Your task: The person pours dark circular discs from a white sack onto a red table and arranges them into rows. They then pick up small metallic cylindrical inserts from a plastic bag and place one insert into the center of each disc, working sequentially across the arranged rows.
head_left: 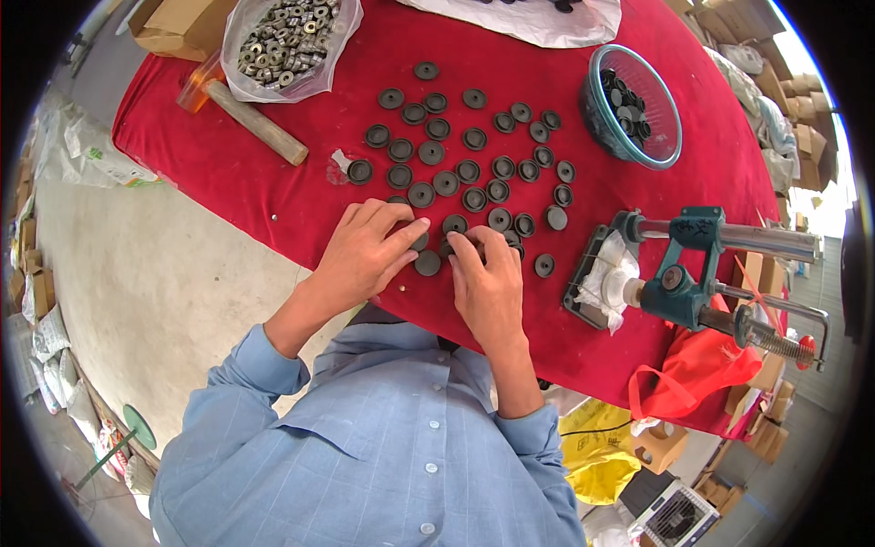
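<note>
Many black round caps (446, 183) with a raised rim and a small centre knob lie spread over a red cloth. My left hand (363, 248) has its fingers curled, with a black cap (419, 242) between index finger and thumb. Just to the right, the fingers of my right hand (489, 278) bend down onto another black cap (446, 248), mostly hidden by the fingertips. A flat-faced black cap (427, 263) rests on the cloth between both hands. More caps sit close beyond my right fingertips, partly covered.
A teal basket (677, 137) of black parts stands at the far right. A green hand press (693, 273) is on the right. At the far left are a plastic bag of metal rings (319, 77), a wooden stick (260, 125) and a cardboard box (187, 27). A red bag (702, 369) lies near right.
</note>
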Demonstrator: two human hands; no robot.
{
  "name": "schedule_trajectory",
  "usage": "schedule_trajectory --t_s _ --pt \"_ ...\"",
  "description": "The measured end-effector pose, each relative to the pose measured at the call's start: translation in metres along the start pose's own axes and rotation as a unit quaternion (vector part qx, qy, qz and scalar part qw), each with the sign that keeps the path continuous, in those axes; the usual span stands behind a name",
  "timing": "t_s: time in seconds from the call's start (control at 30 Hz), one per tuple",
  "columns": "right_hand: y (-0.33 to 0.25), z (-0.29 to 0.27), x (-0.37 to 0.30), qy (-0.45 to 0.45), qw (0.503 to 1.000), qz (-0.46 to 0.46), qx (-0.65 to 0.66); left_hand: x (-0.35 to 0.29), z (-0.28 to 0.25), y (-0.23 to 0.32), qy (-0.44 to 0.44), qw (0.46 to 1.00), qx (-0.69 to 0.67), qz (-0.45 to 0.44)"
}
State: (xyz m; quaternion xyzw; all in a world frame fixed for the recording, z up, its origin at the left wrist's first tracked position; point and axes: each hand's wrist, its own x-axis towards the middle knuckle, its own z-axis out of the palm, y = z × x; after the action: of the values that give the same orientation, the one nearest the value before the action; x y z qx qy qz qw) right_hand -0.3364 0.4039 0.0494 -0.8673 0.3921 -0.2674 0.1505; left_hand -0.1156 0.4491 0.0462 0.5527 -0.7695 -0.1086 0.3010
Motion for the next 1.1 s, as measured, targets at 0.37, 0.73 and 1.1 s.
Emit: schedule_trajectory --t_s 0.37,0.73,1.1 --pt "-0.001 -0.001 -0.031 0.018 0.999 -0.029 0.023 0.001 0.007 -0.008 0.037 0.996 -0.085 0.0" --pt "-0.008 -0.015 -0.025 -0.036 0.999 0.009 0.039 -0.028 0.011 0.0 0.048 0.996 -0.058 0.043" --pt "-0.009 -0.009 -0.03 -0.063 0.998 0.014 0.027 -0.039 0.013 -0.001 0.079 0.996 -0.027 0.026"
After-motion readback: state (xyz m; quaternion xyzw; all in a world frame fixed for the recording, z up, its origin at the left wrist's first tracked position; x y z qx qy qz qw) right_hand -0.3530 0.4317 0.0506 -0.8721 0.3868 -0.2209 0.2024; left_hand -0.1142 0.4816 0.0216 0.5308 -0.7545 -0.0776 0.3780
